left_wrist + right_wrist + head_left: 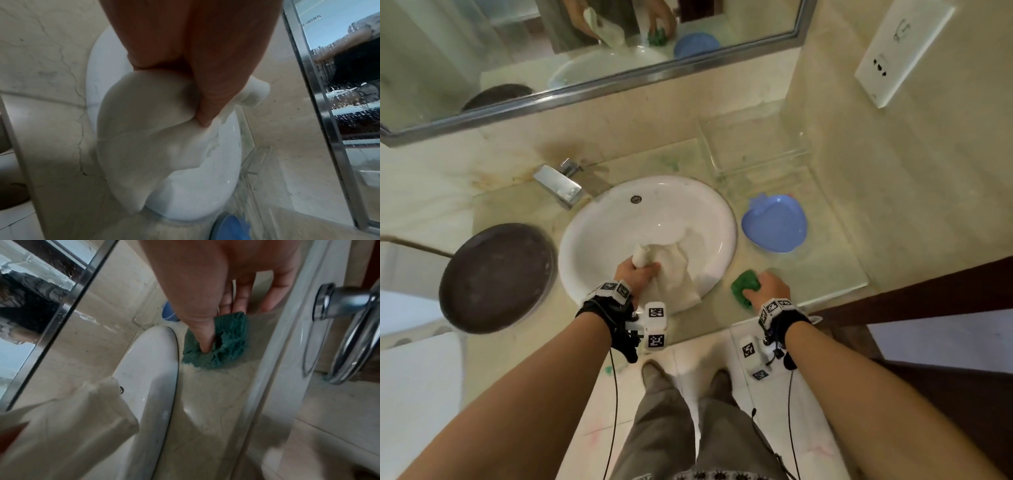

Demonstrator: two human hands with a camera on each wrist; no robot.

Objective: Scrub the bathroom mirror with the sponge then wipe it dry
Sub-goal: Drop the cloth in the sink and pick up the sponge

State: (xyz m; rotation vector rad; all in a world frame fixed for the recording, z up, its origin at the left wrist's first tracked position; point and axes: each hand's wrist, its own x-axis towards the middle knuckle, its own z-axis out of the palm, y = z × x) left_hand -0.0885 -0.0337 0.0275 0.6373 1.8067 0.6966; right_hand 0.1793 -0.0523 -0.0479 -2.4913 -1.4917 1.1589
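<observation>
My left hand [638,274] grips a white cloth [674,270] over the white sink basin [726,219]; the cloth [148,146] hangs from my curled fingers [207,104] down over the bowl. My right hand [768,286] holds a green sponge [744,287] on the counter just right of the sink. In the right wrist view the thumb [205,337] presses into the sponge [226,344] while the other fingers curl behind it. The metal-framed mirror [482,51] hangs on the wall above, and its glass [349,81] shows water droplets.
A chrome faucet [560,183] stands at the sink's back left. A blue plastic bowl [774,226] sits on the counter to the right, under a glass shelf [756,144]. A dark round lid [496,277] lies left of the sink. A wall socket [900,51] is at upper right.
</observation>
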